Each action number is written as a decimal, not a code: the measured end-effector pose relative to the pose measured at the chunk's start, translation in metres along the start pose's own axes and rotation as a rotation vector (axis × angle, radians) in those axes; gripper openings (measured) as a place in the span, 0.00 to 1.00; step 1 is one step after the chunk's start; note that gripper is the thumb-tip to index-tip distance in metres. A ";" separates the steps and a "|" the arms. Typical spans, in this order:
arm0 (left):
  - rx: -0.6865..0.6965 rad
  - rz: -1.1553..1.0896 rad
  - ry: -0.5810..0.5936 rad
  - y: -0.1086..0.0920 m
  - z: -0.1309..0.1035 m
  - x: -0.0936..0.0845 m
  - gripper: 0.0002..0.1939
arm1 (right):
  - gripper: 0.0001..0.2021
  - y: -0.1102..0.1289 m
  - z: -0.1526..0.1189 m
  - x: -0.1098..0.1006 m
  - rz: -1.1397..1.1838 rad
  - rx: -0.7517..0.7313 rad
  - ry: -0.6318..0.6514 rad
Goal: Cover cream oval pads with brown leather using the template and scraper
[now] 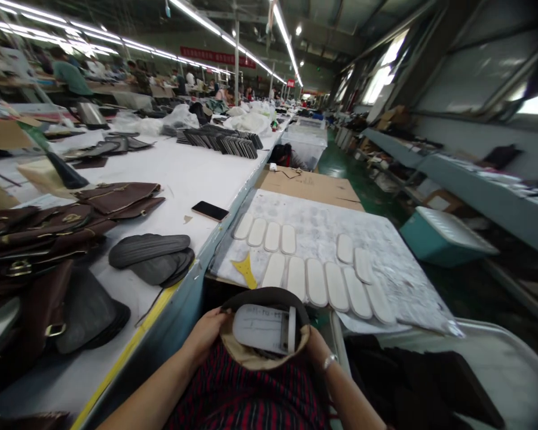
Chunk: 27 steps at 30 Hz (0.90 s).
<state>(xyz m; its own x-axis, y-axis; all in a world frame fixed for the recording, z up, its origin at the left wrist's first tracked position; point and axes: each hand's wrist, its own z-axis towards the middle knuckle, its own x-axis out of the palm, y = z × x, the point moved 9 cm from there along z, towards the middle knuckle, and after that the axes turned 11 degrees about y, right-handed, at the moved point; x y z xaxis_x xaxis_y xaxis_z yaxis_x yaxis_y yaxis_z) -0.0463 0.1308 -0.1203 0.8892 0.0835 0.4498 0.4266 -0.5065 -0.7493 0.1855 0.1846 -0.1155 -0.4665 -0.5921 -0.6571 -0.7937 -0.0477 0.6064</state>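
Observation:
Close to my body I hold a dark bag piece with a beige lining (246,362), its mouth facing up. My left hand (209,329) is closed on its left rim. On the opposite rim my right hand (316,346) grips the edge, its fingers partly hidden behind the fabric. A white rounded plate (259,327) with handwriting and an upright white end bar lies within the opening. Just beyond the bag piece are several pale oval pieces (316,282) and a yellow flat template (245,270) on a whitish-grey board (305,209).
Left on the white table (179,173) lie stacked grey oval panels (155,257), brown bag parts (116,200) and a phone (210,210). A clear bin with dark material (421,382) stands at right. Beyond the board are cardboard (314,186) and a teal-and-white box (448,236).

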 end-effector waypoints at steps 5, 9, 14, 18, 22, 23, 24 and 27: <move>-0.031 -0.018 -0.010 0.005 0.001 -0.005 0.11 | 0.22 0.008 -0.024 -0.064 -0.008 0.154 -0.028; -0.038 -0.119 0.022 0.009 0.000 -0.002 0.11 | 0.30 0.063 -0.038 -0.073 -0.228 0.129 0.139; -0.004 -0.122 0.016 0.012 0.001 -0.007 0.13 | 0.23 0.089 -0.025 -0.039 -0.302 0.276 0.387; 0.003 0.022 0.044 0.021 0.011 -0.008 0.15 | 0.16 0.078 -0.006 -0.032 -0.164 0.326 0.338; 0.091 0.285 0.126 0.013 0.019 0.000 0.20 | 0.15 0.033 -0.018 -0.040 -0.081 0.326 0.270; 0.110 0.322 0.158 0.009 0.021 0.003 0.21 | 0.16 0.019 -0.025 -0.041 -0.054 0.330 0.257; 0.127 0.378 0.177 0.004 0.022 0.005 0.22 | 0.17 0.006 -0.032 -0.040 -0.034 0.336 0.247; 0.181 0.752 0.145 -0.018 0.025 0.006 0.28 | 0.17 -0.017 -0.039 -0.037 -0.040 0.303 0.184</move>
<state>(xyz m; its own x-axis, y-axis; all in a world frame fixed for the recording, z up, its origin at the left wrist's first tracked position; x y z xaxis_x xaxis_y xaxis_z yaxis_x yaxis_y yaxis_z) -0.0446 0.1614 -0.1161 0.9247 -0.3453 -0.1603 -0.2502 -0.2341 -0.9395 0.2311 0.1756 -0.0839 -0.3767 -0.7308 -0.5692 -0.9025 0.1511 0.4033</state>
